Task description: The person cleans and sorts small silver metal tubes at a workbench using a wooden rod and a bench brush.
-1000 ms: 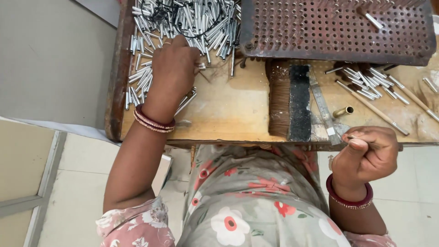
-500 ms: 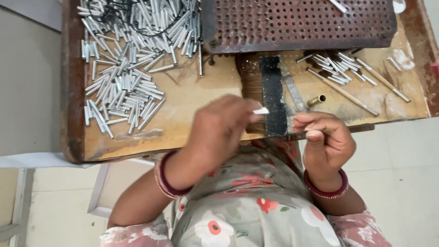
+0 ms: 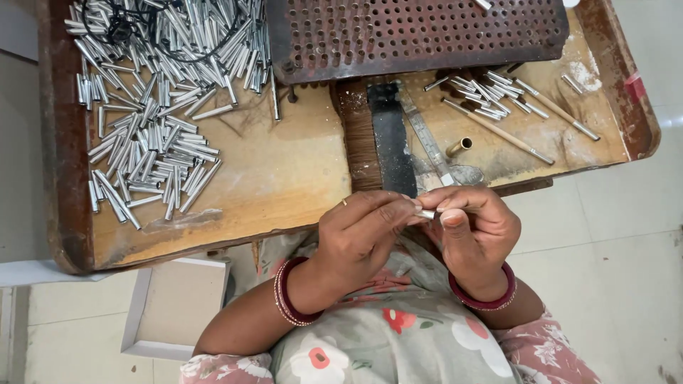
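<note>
My left hand and my right hand meet over my lap at the near edge of the wooden tray table. Between their fingertips I pinch one small silver metal tube, both hands closed on it. Only a short piece of the tube shows between the fingers. A large heap of the same silver tubes lies at the table's far left, well away from both hands.
A rusty perforated metal plate lies across the back. A black brush, a steel ruler, a brass tube, thin sticks and a few more silver tubes sit right of centre. A white box stands on the floor.
My left hand left the tube heap and came back to my lap with a tube. Both hands have closed together on it.
</note>
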